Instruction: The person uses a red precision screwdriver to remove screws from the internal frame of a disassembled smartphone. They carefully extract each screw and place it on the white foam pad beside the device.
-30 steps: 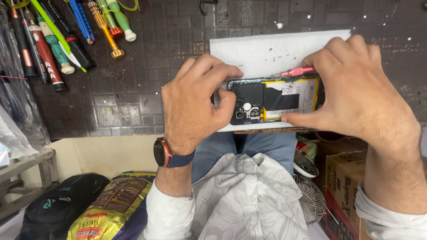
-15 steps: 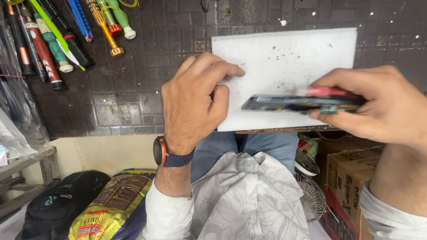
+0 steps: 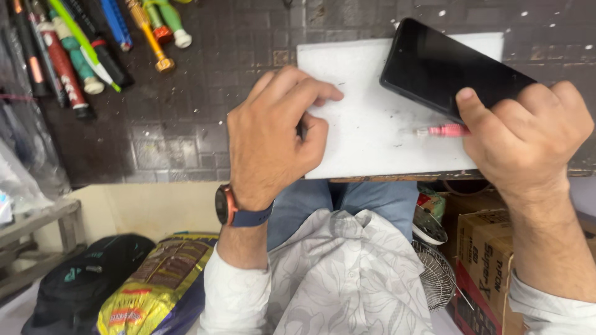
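My right hand grips a black smartphone by its lower end, screen side up, tilted over a white sheet on the dark workbench. A pink-handled tool pokes out from under the same hand, and I cannot tell whether the fingers hold it. My left hand, with a watch at the wrist, rests curled on the sheet's left edge. A small dark thing shows between its thumb and fingers, too hidden to name.
Several screwdrivers and tools lie at the bench's upper left. Below the bench edge are a black bag, a yellow sack, a cardboard box and a wire fan guard.
The phone was lying back-open under both hands. My right hand lifted it, turned it over to its black screen side, and moved it up and right. My left hand stayed.
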Demonstrator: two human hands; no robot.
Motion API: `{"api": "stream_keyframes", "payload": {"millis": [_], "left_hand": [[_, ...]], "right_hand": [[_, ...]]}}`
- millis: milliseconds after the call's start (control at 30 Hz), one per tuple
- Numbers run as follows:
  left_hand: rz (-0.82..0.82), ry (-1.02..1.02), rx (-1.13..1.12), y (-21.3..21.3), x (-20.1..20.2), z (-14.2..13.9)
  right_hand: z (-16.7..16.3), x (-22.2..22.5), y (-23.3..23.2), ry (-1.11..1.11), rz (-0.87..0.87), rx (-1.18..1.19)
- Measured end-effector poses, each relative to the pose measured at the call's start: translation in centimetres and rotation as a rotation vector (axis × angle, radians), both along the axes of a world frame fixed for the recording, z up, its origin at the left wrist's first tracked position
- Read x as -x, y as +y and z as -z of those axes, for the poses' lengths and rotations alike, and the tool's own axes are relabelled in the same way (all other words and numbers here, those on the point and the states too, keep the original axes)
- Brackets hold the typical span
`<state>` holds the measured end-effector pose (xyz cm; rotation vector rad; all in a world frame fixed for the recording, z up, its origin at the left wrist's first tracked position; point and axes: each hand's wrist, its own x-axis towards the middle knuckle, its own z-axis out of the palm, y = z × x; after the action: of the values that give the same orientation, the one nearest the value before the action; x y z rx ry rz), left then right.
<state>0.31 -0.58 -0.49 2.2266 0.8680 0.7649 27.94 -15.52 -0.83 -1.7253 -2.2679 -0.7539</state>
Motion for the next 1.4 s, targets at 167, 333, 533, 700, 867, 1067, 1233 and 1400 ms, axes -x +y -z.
{"api": "stream_keyframes", "payload": {"millis": [167,333,533,700,867,1067,1233,1400], "left_hand": [[0.016,-0.018,0.014,0.2,-0.3,-0.1],[0.022,-0.015,0.007,0.3,-0.2,-0.3],[0.030,-0.011,0.002,0.3,-0.2,-0.1],[0.017,0.008,0.025,0.1,0.1,-0.3],[0.006,0.030,0.029,0.0,0.1,-0.7],[0.001,0.024,0.015,0.0,0.0,-0.4],[0.002,0.010,0.023,-0.1,0.1,0.0],[-0.009,0.007,0.012,0.1,-0.1,0.1]], "right_hand": [[0.0,-0.9,-1.5,0.022,0.024,0.096],[0.3,-1.7,-2.3,0.086,0.041,0.110],[0.3,-1.7,-3.0,0.023,0.049,0.081],[0.6,-1.7,-3.4,0.006,0.046,0.082],[0.7,-2.1,-4.0,0.049,0.060,0.155],[0.6,-2.4,-4.3,0.037,0.018,0.137],[0.7,-1.8,-4.5,0.084,0.070,0.061],[0.3,-0.8,-4.1,0.060,0.081,0.055]]}}
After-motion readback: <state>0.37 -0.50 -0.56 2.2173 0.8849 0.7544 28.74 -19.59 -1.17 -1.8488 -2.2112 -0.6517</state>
